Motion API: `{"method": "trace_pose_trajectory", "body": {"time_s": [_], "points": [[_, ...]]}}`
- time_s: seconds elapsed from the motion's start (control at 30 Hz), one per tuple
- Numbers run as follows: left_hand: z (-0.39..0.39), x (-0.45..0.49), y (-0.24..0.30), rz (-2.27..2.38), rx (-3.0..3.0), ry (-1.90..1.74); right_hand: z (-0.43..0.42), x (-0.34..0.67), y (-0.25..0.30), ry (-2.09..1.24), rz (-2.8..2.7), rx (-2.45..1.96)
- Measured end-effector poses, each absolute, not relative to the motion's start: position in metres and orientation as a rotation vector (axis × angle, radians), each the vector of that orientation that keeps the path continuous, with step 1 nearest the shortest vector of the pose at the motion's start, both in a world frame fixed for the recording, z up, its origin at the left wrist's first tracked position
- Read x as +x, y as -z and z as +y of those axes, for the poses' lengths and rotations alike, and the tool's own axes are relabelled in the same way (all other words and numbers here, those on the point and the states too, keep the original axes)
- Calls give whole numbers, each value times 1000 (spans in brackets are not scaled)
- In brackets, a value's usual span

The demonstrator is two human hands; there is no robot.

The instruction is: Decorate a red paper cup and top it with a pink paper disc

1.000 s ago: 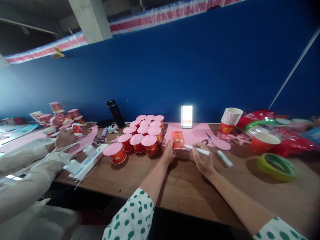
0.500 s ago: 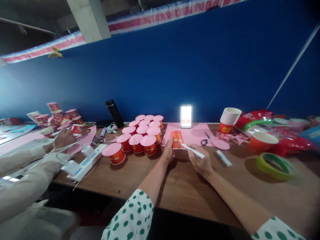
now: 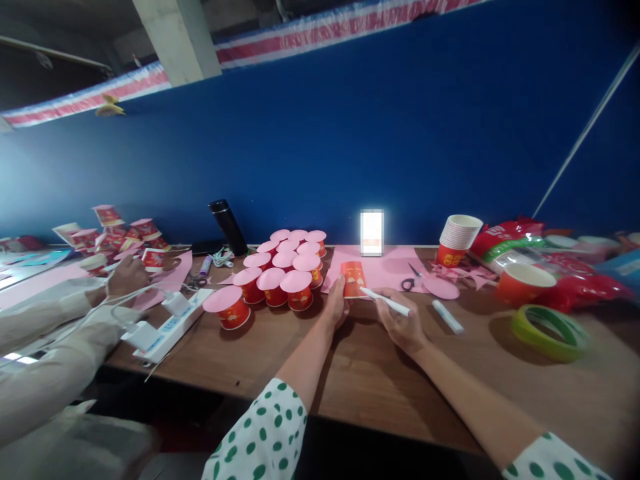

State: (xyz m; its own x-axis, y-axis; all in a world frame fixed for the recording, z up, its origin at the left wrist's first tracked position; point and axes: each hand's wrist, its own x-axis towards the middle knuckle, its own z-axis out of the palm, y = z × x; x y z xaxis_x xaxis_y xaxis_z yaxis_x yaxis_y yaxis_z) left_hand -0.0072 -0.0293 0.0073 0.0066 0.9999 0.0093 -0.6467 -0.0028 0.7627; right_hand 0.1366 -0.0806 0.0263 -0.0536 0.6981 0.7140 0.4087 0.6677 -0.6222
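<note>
My left hand [image 3: 336,303] grips a red paper cup [image 3: 353,279] that stands upside down on a pink paper sheet [image 3: 385,265]. My right hand [image 3: 400,320] is closed on a white pen [image 3: 385,302], whose tip rests against the base of the cup on its right side. A cluster of several upside-down red cups with pink paper discs [image 3: 283,270] on them stands just left of my left hand.
Scissors [image 3: 411,278], a pink disc and paper scraps lie right of the sheet, beside a white glue stick [image 3: 447,317]. A stack of cups [image 3: 457,239], a green tape roll [image 3: 549,332] and red bags sit further right. A white-sleeved person works at the left near a power strip [image 3: 165,325].
My right hand and the pen shifted a little left, bringing the pen tip against the cup. The view drifted slightly. The cup stays in my left hand.
</note>
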Motion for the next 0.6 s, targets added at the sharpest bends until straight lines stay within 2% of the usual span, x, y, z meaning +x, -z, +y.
{"method": "trace_pose_trajectory", "body": {"time_s": [0.6], "points": [[-29,-14,-10,639,552,-1381,-81,136,-29,-314,-1615,-928]]}}
